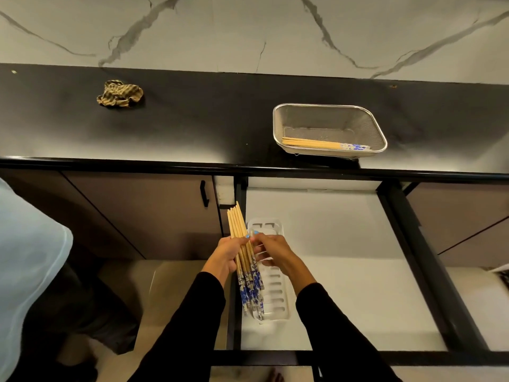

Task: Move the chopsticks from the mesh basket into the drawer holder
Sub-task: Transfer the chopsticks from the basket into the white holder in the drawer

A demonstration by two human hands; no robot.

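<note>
Chopsticks [242,260] in a bundle lie across the left hand [224,256], whose fingers and thumb curl round their middle, bare tips pointing up toward the tabletop [192,119] and blue-patterned ends hanging over the white drawer holder [275,293] in the open drawer [344,257]. Just beside it, the right hand [275,253] has its fingers curled at the bundle's right edge, seemingly pinching one stick. A few more chopsticks [325,144] lie along the near wall of the mesh basket [330,111] on the tabletop, well apart from both hands.

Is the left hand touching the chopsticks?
Touching. The head view shows the left hand with its fingers wrapped round the bundle of chopsticks.
</note>
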